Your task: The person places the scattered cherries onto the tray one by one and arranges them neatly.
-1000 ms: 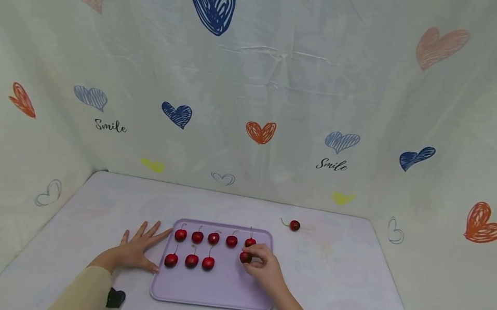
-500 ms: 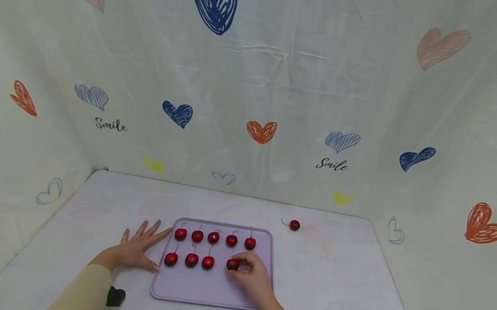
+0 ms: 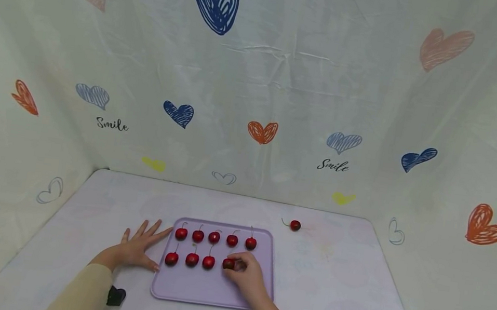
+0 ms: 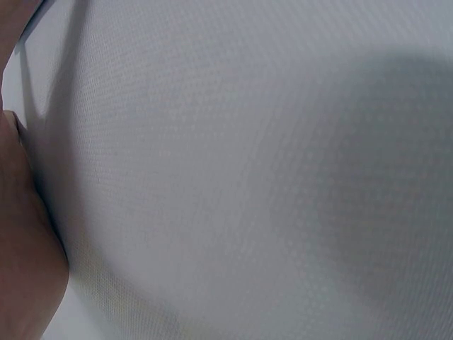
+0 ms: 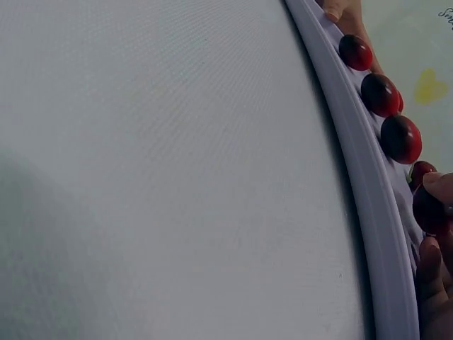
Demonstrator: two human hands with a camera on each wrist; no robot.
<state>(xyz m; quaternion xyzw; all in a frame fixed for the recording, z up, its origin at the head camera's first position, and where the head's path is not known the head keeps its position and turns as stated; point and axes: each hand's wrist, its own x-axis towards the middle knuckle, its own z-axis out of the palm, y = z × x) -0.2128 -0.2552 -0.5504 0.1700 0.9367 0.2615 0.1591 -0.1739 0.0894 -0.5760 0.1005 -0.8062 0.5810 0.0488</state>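
A purple tray (image 3: 193, 289) lies on the table with red cherries in two rows. Its back row runs from one cherry (image 3: 181, 233) at the left to another cherry (image 3: 250, 243) at the right. My right hand (image 3: 248, 275) pinches a cherry (image 3: 228, 263) between thumb and fingers, at the right end of the front row beside a third cherry (image 3: 208, 262). In the right wrist view the pinched cherry (image 5: 429, 211) shows dark at the right edge. My left hand (image 3: 137, 251), fingers spread, rests flat on the table with its fingertips at the tray's left rim.
A single cherry (image 3: 295, 225) with its stem lies on the table (image 3: 321, 280) behind and right of the tray. A black object (image 3: 116, 296) sits by the left sleeve. A curtain (image 3: 287, 76) printed with hearts hangs behind the table.
My right hand has carried the cherry left and slightly toward the front, from the tray's right side to the end of the front row. The left hand has stayed in place.
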